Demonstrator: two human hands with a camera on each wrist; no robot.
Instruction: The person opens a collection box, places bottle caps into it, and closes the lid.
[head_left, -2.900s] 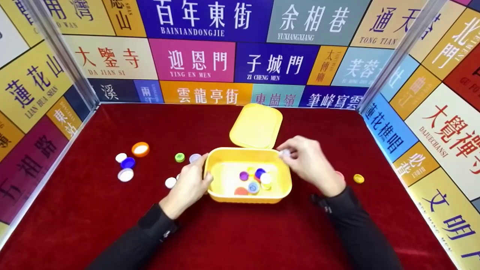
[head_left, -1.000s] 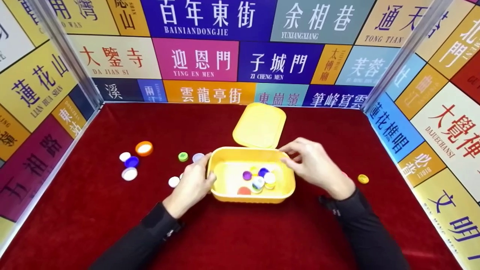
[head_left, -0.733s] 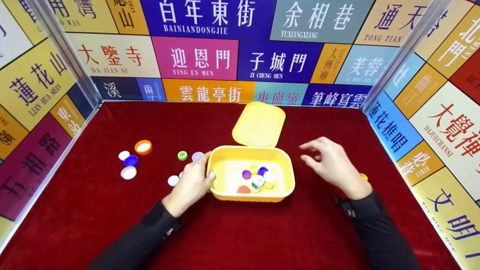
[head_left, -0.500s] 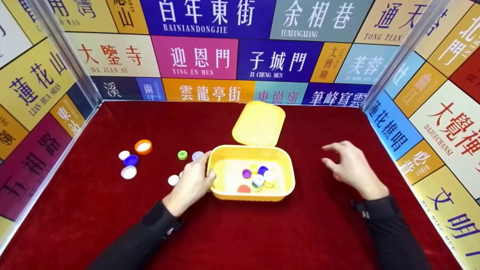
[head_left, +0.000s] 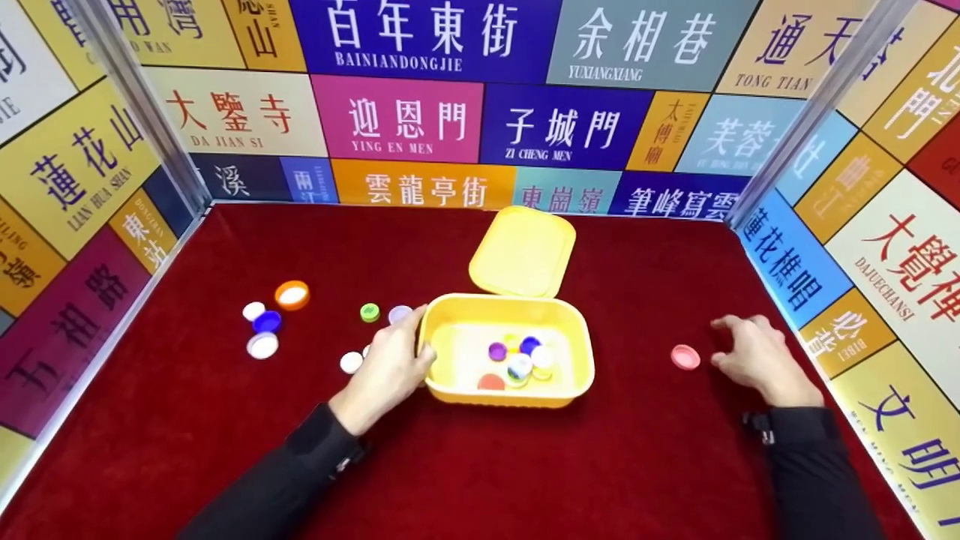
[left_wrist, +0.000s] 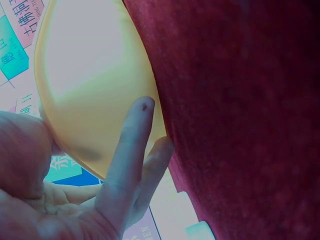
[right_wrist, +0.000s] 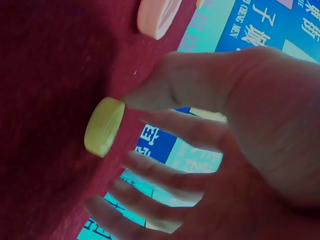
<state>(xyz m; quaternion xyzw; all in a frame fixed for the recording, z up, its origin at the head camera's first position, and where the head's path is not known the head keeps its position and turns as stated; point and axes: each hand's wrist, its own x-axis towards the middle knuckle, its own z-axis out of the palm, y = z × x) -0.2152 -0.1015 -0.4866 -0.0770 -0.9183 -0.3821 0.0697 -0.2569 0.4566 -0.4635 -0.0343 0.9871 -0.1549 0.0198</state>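
Note:
My left hand (head_left: 386, 369) grips the left wall of a yellow plastic box (head_left: 450, 394), thumb over the rim and fingers against the outside. Several bottle caps lie in the box, among them a purple cap (head_left: 497, 351) and a red-orange one (head_left: 491, 382). At the right, my right hand (head_left: 761, 360) hovers over the cloth with loosely spread fingers and nothing in them. Close to its thumb tip is a yellow bottle cap (right_wrist: 104, 127), which the hand hides in the head view. A pink bottle cap (head_left: 685, 357) lies just left of that hand.
Behind the box lies its yellow lid (head_left: 523, 251). Left on the red cloth are an orange cap (head_left: 292, 295), a blue cap (head_left: 267, 322), a green cap (head_left: 369, 313) and several pale ones. Printed panels (head_left: 397, 120) wall in the back and sides.
My right hand has let a pale cap go into the box, then moved right from the rim to the yellow cap, uncovering the pink one. My left hand still holds the box.

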